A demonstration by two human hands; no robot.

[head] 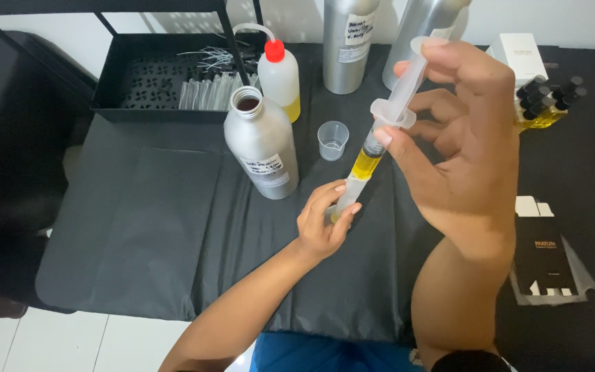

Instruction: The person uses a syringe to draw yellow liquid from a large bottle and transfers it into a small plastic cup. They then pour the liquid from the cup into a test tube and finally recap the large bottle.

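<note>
Head view – right hand (463, 158) grips yellow-filled syringe (380, 141), left hand (321, 220) pinches its tip; white-labelled silver bottle (263, 148) beside

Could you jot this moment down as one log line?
right hand: holds syringe of yellow liquid | left hand: steadies small bottle under tip

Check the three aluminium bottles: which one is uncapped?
The front aluminium bottle, nearest the left hand: its neck is open, dark liquid visible inside. The other two aluminium bottles at the back run out of frame, tops unseen.
</note>
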